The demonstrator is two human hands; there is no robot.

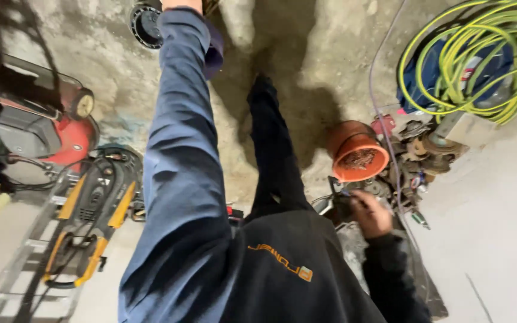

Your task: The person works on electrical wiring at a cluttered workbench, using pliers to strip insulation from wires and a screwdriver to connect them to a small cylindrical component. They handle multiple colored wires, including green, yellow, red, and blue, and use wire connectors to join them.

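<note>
One hand shows fully: the right hand, curled in a closed grip around a small dark tool whose long axis runs from the fist up and to the left, its tip pointing toward the orange bucket. What kind of tool it is cannot be told. The tool sits just below that bucket, at its lower-left rim. The bucket stands tilted toward the camera and holds a tangle of brownish metal scrap. Right of the bucket lies a heap of rusty parts, and above that a coil of yellow-green hose. The left hand is cut off by the top edge, far left of the bucket; its grip cannot be told.
</note>
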